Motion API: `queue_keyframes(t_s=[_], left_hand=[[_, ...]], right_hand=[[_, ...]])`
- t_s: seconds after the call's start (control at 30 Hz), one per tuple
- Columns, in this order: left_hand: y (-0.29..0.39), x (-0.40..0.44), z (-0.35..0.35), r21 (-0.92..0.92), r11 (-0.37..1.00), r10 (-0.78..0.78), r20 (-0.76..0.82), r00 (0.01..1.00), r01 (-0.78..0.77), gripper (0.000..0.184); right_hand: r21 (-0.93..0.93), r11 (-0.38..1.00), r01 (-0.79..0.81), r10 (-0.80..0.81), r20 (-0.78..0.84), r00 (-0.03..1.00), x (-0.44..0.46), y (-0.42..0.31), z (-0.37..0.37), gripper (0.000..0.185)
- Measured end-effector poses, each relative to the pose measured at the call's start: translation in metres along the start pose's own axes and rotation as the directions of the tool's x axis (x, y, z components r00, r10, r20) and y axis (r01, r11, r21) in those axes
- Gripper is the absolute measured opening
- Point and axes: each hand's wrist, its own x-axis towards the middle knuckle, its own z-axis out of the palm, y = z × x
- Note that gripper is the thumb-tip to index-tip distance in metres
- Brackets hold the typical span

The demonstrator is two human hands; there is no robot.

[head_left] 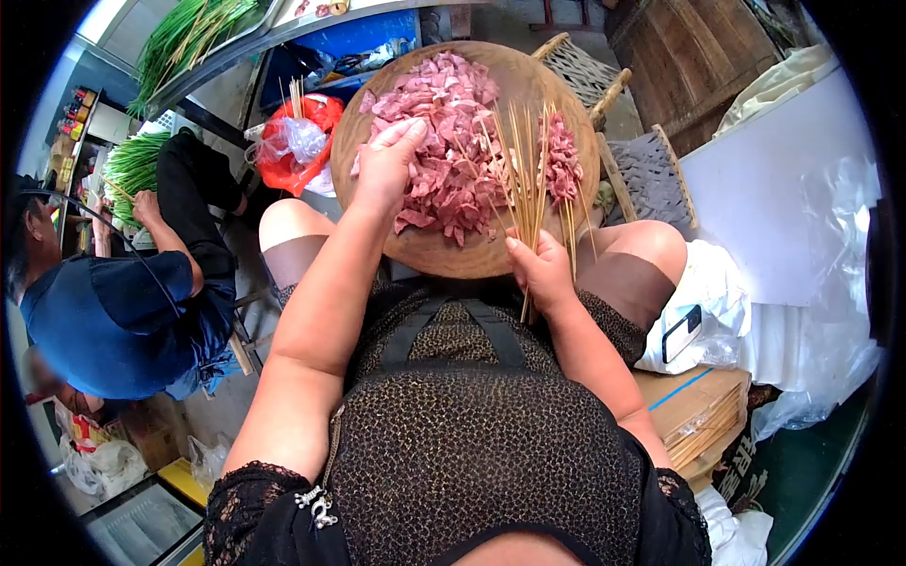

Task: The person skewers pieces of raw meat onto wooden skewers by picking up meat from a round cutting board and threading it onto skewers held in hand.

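Observation:
A heap of sliced raw meat (444, 189) covers much of a round wooden board (373, 85) over the knees. My left hand (389, 168) is at the heap's left side, fingers bent and pressed together; whatever they may pinch is hidden. Bunched in my right hand (543, 269), at the board's near edge, are several thin bamboo skewers (525, 189), fanned upward over the meat. Right of them lies a smaller pile of meat (562, 160), with skewer ends sticking out toward me.
A red plastic bag (293, 156) with upright sticks stands left of the board. Woven stools (651, 179) are beyond it at right. A phone (681, 334) rests on white plastic near a cardboard box of skewers (703, 424). At left another person (109, 311) handles green vegetables (137, 174).

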Motion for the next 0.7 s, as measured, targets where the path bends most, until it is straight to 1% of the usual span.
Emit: queue_keyframes(t_s=[0.03,0.07,0.1,0.13,0.17,0.23,0.27,0.3,0.37,0.4,0.43,0.5,0.53,0.6,0.63,0.67,0.7], left_hand=[[0.003,0.0,0.003,-0.002,1.0,0.006,0.004,1.0,-0.006,0.024],[0.005,-0.003,0.005,0.012,1.0,-0.022,-0.013,1.0,0.022,0.024],[0.009,-0.009,0.007,0.027,0.998,-0.056,-0.032,0.998,0.057,0.023],[0.013,-0.015,0.008,0.006,0.988,-0.155,-0.001,0.988,0.155,0.024],[0.015,-0.011,0.009,0.008,0.987,-0.161,0.0,0.987,0.161,0.024],[0.006,-0.013,0.008,-0.028,0.982,-0.187,0.051,0.981,0.189,0.023],[0.008,-0.015,0.005,-0.094,0.971,-0.205,0.143,0.968,0.219,0.022],[0.005,-0.013,0.003,-0.094,0.972,-0.2,0.143,0.969,0.214,0.022],[0.001,-0.01,0.0,-0.088,0.962,-0.251,0.099,0.963,0.26,0.019],[0.005,-0.012,0.004,-0.085,0.963,-0.25,0.068,0.966,0.256,0.019],[0.008,-0.012,0.005,-0.086,0.964,-0.247,0.07,0.967,0.252,0.019],[0.011,-0.012,0.006,-0.101,0.963,-0.246,0.063,0.967,0.251,0.009],[0.007,-0.01,0.005,-0.098,0.975,-0.196,0.062,0.979,0.201,0.018],[0.005,-0.008,0.005,-0.116,0.975,-0.181,0.08,0.98,0.189,0.017],[0.003,-0.009,0.004,-0.137,0.973,-0.171,0.093,0.981,0.183,0.017],[0.001,-0.008,0.002,-0.128,0.976,-0.165,0.102,0.981,0.177,0.021],[0.001,-0.008,0.002,-0.127,0.976,-0.163,0.106,0.981,0.175,0.021]], right_hand=[[0.009,1.0,-0.022,0.022,0.0,1.0,-0.001,0.0,0.0,0.018],[0.018,0.999,-0.046,0.046,0.0,0.999,-0.001,0.0,0.0,0.018],[0.019,0.999,-0.048,0.048,-0.003,0.999,-0.002,0.001,0.0,0.018],[0.014,0.999,-0.029,0.029,0.002,1.0,-0.002,0.0,0.0,0.018],[0.009,1.0,-0.013,0.013,0.007,1.0,-0.002,0.001,0.001,0.018],[0.001,1.0,-0.015,0.015,0.011,1.0,-0.003,0.003,-0.001,0.017],[0.033,0.999,-0.035,0.035,0.008,0.999,-0.004,0.004,0.0,0.017],[0.032,0.999,-0.031,0.031,0.011,0.999,-0.004,0.004,0.0,0.017],[0.033,0.998,-0.053,0.053,0.028,0.998,-0.006,0.003,-0.001,0.017],[0.032,0.998,-0.045,0.044,0.03,0.999,-0.005,0.002,-0.001,0.017],[0.013,0.999,-0.044,0.044,0.027,0.999,-0.005,0.002,-0.001,0.017],[-0.005,0.999,-0.04,0.04,0.023,0.999,-0.006,0.003,-0.002,0.017],[-0.03,0.999,-0.032,0.032,0.024,0.999,-0.006,0.004,-0.003,0.017],[-0.053,0.999,-0.014,0.015,0.022,1.0,-0.006,0.004,-0.003,0.017],[-0.045,0.998,-0.038,0.039,0.024,0.999,-0.007,0.004,-0.003,0.017],[-0.037,0.997,-0.062,0.063,0.027,0.998,-0.007,0.003,-0.003,0.017],[-0.037,0.998,-0.059,0.06,0.026,0.998,-0.006,0.004,-0.004,0.017]])
